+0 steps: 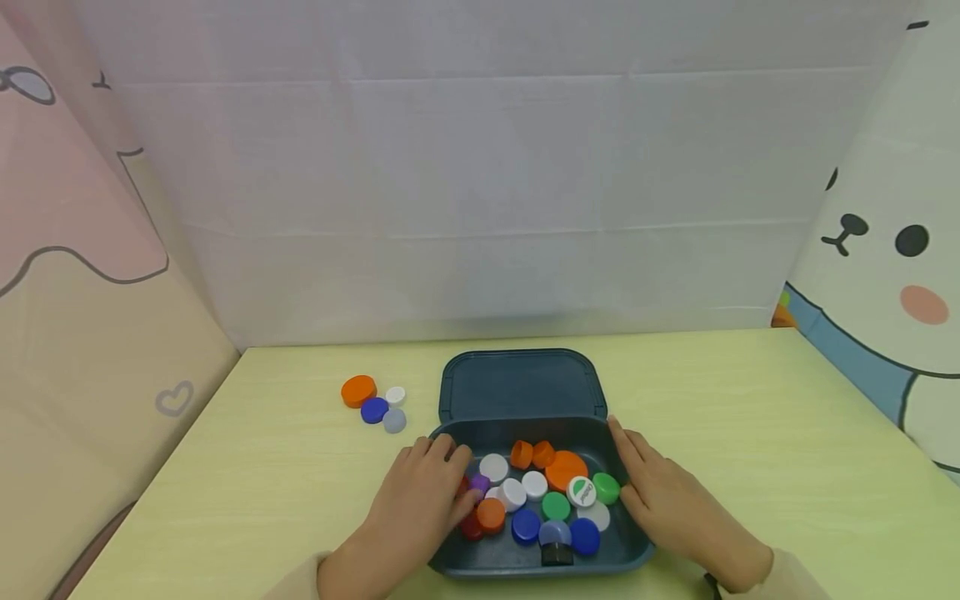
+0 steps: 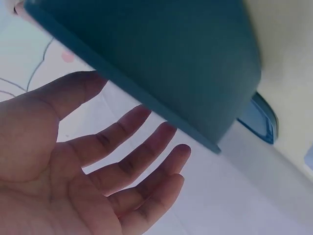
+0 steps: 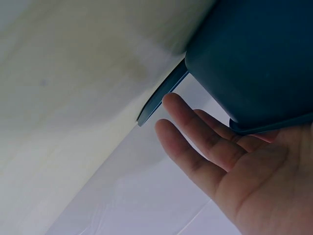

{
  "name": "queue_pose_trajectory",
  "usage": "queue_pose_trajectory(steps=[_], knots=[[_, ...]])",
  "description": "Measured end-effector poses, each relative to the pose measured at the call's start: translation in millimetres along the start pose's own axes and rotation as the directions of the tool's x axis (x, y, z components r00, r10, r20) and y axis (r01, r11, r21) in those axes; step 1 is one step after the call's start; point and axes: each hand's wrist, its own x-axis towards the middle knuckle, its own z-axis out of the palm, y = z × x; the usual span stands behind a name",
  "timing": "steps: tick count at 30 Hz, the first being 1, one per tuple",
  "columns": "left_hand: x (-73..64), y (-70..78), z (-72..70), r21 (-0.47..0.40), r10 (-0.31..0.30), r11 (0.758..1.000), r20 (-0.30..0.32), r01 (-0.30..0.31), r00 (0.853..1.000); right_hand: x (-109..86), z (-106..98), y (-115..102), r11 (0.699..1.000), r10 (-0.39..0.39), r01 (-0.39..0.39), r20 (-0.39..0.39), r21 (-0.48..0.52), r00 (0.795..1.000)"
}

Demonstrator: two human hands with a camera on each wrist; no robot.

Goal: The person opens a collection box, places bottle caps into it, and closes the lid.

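Observation:
A dark blue plastic box (image 1: 540,568) full of bottle caps stands on the table in front of me. My left hand (image 1: 416,500) lies across its left rim, with the fingertips and thumb over the inside beside red and purple caps; the left wrist view has this hand (image 2: 93,161) at the box edge, fingers loosely bent. At the right rim is my right hand (image 1: 671,504), its fingers extended along the side wall. In the right wrist view this hand (image 3: 234,166) has some fingers behind the rim. Orange (image 1: 566,471), white, green and blue caps lie in the box.
Directly behind the box lies a dark blue lid (image 1: 522,385). Farther left on the pale yellow table (image 1: 750,417) is a small group of caps: orange (image 1: 358,391), blue (image 1: 374,409), white (image 1: 395,396) and pale blue (image 1: 394,420). A white curtain (image 1: 480,183) hangs behind the table.

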Motion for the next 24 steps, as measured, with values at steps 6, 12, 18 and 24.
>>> queue_pose_trajectory(steps=[6, 12, 18, 24], knots=[[7.1, -17.0, -2.7, -0.059, -0.083, 0.995, -0.061, 0.08, 0.995, 0.0, 0, 0, 1.0, -0.003, 0.003, -0.001, 0.005, 1.0], [17.3, -40.2, 4.3, -0.06, -0.16, 0.987, -0.15, 0.152, 0.976, -0.7, 1, 0, 1.0, -0.019, 0.019, -0.024, -0.001, 1.0], [21.1, -63.5, 16.8, -0.063, -0.203, 0.979, -0.207, 0.194, 0.957, -0.5, 2, -1, 1.0, -0.018, 0.018, -0.032, -0.004, 0.999], [24.2, -80.1, 25.2, -0.082, -0.269, 0.963, -0.164, 0.258, 0.949, -1.1, 0, 1, 1.0, -0.029, 0.028, -0.028, -0.005, 0.999]])
